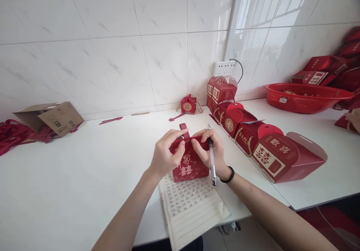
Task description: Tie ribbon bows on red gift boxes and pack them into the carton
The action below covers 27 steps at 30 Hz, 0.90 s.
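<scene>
A small red gift bag [194, 164] with pale printed characters stands on an open notebook [194, 221] with handwritten lines. My left hand [168, 151] pinches the bag's top edge from the left, next to an upright red strap loop [184, 130]. From the right, my right hand [212, 149] holds the same top edge with thumb and fingertips. A pen [212, 161] with a clear barrel is also tucked in my right hand, pointing down. The bag's back and my fingertips behind it are hidden.
Red boxes [281, 155] line the right side, with a red basin [306, 99] beyond. A small red box [188, 104] stands by the wall. An open cardboard box [60, 119] and red straps [17, 134] lie left. A power socket [225, 68] is on the wall.
</scene>
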Tool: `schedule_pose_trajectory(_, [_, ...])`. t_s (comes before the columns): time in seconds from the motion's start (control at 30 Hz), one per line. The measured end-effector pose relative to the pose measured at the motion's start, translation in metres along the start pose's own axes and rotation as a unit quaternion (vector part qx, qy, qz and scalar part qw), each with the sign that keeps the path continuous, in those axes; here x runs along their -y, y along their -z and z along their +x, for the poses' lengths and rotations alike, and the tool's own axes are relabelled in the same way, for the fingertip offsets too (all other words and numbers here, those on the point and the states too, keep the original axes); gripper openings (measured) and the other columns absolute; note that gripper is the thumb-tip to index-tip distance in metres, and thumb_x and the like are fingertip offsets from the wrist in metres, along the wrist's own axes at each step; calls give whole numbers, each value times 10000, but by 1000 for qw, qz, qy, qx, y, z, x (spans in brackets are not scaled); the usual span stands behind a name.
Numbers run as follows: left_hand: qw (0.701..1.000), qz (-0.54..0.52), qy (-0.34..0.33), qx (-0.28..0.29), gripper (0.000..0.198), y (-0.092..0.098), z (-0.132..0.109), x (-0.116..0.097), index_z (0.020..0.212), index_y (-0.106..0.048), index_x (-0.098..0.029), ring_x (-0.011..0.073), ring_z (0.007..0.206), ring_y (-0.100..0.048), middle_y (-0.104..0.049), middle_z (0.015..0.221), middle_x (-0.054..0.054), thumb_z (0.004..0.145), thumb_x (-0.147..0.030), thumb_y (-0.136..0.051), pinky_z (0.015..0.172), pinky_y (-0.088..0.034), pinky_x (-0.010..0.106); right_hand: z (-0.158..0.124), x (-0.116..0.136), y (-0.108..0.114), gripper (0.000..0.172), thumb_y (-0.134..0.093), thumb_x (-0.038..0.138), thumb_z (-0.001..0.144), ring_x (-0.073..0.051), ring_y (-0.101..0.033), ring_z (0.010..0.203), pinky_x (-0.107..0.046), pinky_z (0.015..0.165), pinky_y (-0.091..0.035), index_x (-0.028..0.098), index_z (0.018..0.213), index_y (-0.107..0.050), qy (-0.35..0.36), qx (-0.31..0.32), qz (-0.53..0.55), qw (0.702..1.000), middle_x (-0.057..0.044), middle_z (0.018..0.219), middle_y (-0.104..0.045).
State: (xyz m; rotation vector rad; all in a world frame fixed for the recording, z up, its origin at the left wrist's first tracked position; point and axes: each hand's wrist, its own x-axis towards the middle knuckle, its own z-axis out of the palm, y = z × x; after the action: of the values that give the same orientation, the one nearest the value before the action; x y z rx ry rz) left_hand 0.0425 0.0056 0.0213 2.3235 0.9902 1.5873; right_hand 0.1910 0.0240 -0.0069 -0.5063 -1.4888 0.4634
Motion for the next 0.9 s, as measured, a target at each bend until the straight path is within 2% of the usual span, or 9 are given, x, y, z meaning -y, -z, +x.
schedule_pose_trajectory(0.1, [1000,-3,-2,7,327,1,-1,0,1097,-604,-191,120,779,-590,-616,872,30,791,-107,-526,696,-518,244,0,2,-1,221,-584,139,813,-140,-533,684,-278,635,-426,217,750,-387,8,1,-4,1000,5,787,-575])
schedule_pose_trajectory(0.3, [1000,-11,20,-10,294,0,-1,1,1070,-615,-196,111,752,-596,-631,855,19,797,-127,-527,679,-518,231,0,5,0,193,-588,135,813,-169,-595,814,-317,742,-453,217,769,-419,0,9,4,1000,-17,886,-638])
schedule_pose_trajectory(0.63, [999,-9,45,-24,263,-2,0,-2,1024,-643,-197,126,781,-637,-675,859,16,789,-143,-538,710,-545,234,0,7,0,272,-586,196,815,-158,-566,695,-302,653,-441,218,699,-341,-46,1,17,999,-8,794,-629])
schedule_pose_trajectory(0.8, [999,0,44,-21,224,-5,0,-2,982,-641,-192,149,841,-644,-685,911,29,787,-148,-540,780,-543,274,1,8,0,301,-591,215,786,-158,-550,677,-299,639,-423,218,670,-313,-68,-14,15,998,-8,775,-619])
schedule_pose_trajectory(0.9, [998,-14,53,-36,263,-6,-2,-3,1037,-596,-191,133,783,-642,-676,851,20,782,-145,-548,760,-541,265,1,9,0,301,-595,199,780,-153,-544,665,-292,632,-414,216,666,-316,-63,-13,19,998,-6,770,-620])
